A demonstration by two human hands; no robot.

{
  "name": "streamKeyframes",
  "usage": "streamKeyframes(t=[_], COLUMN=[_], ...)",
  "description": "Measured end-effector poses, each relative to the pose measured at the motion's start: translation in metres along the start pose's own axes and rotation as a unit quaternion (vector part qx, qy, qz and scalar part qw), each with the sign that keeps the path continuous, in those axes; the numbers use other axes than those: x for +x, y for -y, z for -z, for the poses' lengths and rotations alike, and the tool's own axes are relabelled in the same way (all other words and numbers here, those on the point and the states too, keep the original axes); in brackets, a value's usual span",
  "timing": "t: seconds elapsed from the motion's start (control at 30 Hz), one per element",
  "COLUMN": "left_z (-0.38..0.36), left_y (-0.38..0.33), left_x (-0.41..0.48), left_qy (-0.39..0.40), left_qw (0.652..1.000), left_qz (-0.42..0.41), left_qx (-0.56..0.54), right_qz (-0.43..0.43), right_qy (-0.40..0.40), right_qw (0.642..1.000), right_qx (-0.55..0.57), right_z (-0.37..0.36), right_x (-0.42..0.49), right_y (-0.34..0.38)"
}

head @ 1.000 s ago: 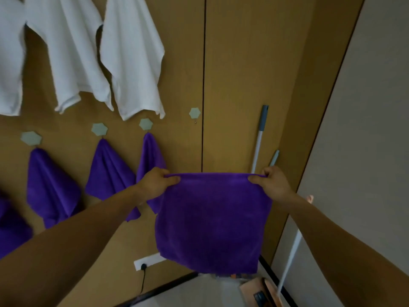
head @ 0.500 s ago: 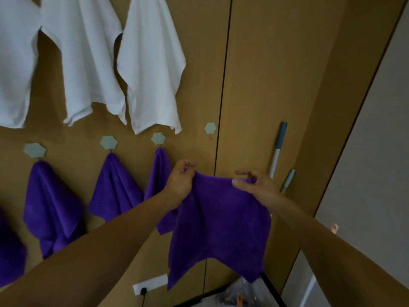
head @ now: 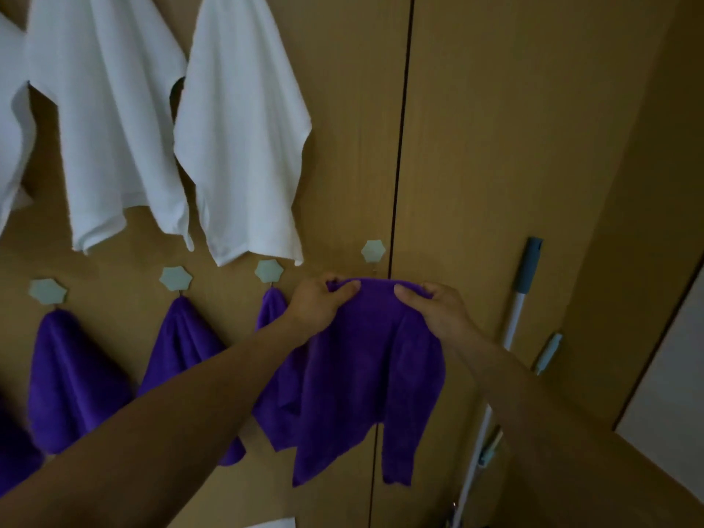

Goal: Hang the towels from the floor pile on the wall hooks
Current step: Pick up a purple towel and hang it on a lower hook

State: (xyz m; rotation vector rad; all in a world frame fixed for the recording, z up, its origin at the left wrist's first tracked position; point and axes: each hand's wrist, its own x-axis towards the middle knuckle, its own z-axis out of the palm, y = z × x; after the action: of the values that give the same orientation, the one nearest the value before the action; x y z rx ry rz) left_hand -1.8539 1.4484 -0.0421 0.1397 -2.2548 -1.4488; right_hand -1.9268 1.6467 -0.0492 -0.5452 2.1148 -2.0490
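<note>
Now 2 hands, left hand and right hand, pinch purple towel below hook.

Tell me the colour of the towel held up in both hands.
Deep purple. The towel, gripped by left hand and right hand, shows best in the head view.

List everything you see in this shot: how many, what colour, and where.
hooks: four, pale green, in a row across the wall; the rightmost hook is bare
white towels: three, white, hanging top left, the leftmost cut off by the edge
hung towels: three, purple, under the three left hooks; part of another shows at the lower left edge
held towel: one, purple, just below the rightmost hook
pole: one, white with a blue-grey grip, against the wall at right
wall: brown wood panels
left hand: grips the held towel's top edge
right hand: grips the same edge
</note>
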Motion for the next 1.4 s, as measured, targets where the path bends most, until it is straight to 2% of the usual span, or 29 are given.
streamKeyframes(t=[0.17, 0.3, 0.4, 0.5, 0.6, 0.7, 0.77, 0.83, 0.87, 0.93, 1.0, 1.03, 1.13, 1.2, 1.3, 1.33, 1.4], left_z=[-0.021, -0.032, -0.034, -0.044, -0.058, -0.067, -0.068, -0.066, -0.065, -0.061, -0.057, -0.055, -0.048, -0.051, -0.063, -0.068, -0.076], left_y=[0.004, 0.020, 0.033, 0.046, 0.060, 0.063, 0.055, 0.045, 0.044, 0.049, 0.066, 0.074, 0.091, 0.089, 0.076, 0.072, 0.067], left_x=[0.053, 0.086, 0.092, 0.085, 0.081, 0.081, 0.082, 0.082, 0.081, 0.072, 0.060, 0.054, 0.048, 0.048, 0.048, 0.049, 0.053], left_qy=[-0.138, -0.212, -0.253, -0.266, -0.248, -0.229, -0.207, -0.151, -0.112, -0.039, 0.006, 0.013, -0.022, -0.082, -0.222, -0.237, -0.185], left_qw=[0.972, 0.945, 0.916, 0.914, 0.944, 0.956, 0.960, 0.964, 0.961, 0.931, 0.901, 0.895, 0.898, 0.899, 0.912, 0.916, 0.932], left_qz=[-0.067, -0.040, -0.055, -0.024, 0.067, 0.127, 0.145, 0.193, 0.242, 0.363, 0.432, 0.437, 0.348, 0.269, 0.109, 0.041, -0.060], left_qx=[0.179, 0.246, 0.308, 0.306, 0.205, 0.131, 0.121, 0.100, 0.069, 0.009, 0.047, 0.091, 0.269, 0.335, 0.328, 0.321, 0.306], right_qz=[0.025, 0.046, 0.072, 0.072, 0.033, -0.012, -0.007, 0.015, 0.018, -0.006, -0.037, -0.045, -0.025, 0.048, 0.194, 0.217, 0.236], right_qy=[-0.020, -0.051, -0.077, -0.088, -0.085, -0.069, -0.062, -0.054, -0.046, -0.021, -0.007, -0.005, -0.020, -0.056, -0.043, -0.020, 0.001], right_qw=[0.999, 0.996, 0.989, 0.984, 0.987, 0.992, 0.990, 0.987, 0.986, 0.975, 0.954, 0.938, 0.893, 0.910, 0.936, 0.937, 0.932], right_qx=[-0.026, -0.064, -0.109, -0.138, -0.131, -0.105, -0.126, -0.148, -0.162, -0.222, -0.297, -0.343, -0.448, -0.408, -0.290, -0.271, -0.276], right_z=[0.005, -0.006, -0.015, -0.016, -0.014, -0.022, -0.028, -0.030, -0.029, -0.022, -0.012, -0.007, 0.000, -0.001, -0.016, -0.022, -0.032], right_x=[0.067, 0.114, 0.133, 0.135, 0.132, 0.127, 0.124, 0.120, 0.118, 0.114, 0.112, 0.111, 0.110, 0.107, 0.102, 0.100, 0.099], right_y=[0.001, -0.003, -0.012, -0.030, -0.047, -0.053, -0.056, -0.058, -0.060, -0.068, -0.081, -0.085, -0.091, -0.093, -0.089, -0.086, -0.084])
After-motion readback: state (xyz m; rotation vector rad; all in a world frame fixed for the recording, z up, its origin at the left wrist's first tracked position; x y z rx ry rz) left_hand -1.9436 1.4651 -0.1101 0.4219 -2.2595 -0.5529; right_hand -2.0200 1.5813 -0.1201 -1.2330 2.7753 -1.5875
